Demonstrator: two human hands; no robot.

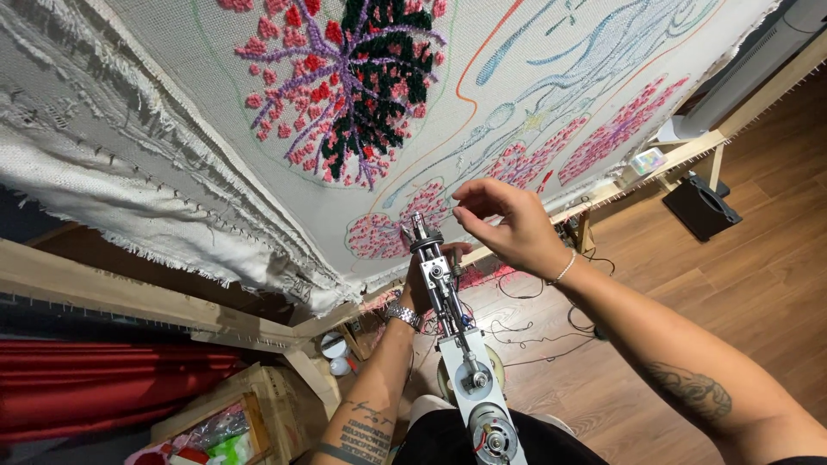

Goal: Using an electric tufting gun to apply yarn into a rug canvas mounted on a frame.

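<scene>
A wooden floor (758, 258) runs under a big wooden frame (172, 297) with white cloth (155, 129) stretched across it, partly filled with pink, purple and dark green pile. Just below the cloth's lower edge the person holds a metal tufting gun (450, 319) pointing up at it. The left hand (422, 284) is wrapped around the gun's handle, mostly hidden behind the body. The right hand (508, 228) sits at the gun's tip, thumb and forefinger pinched together on what looks like thin yarn, too fine to be sure, other fingers curled. I'd keep the gun steady and the strand taut and in line with the needle. Loose threads (534, 331) lie on the floor beneath the gun
</scene>
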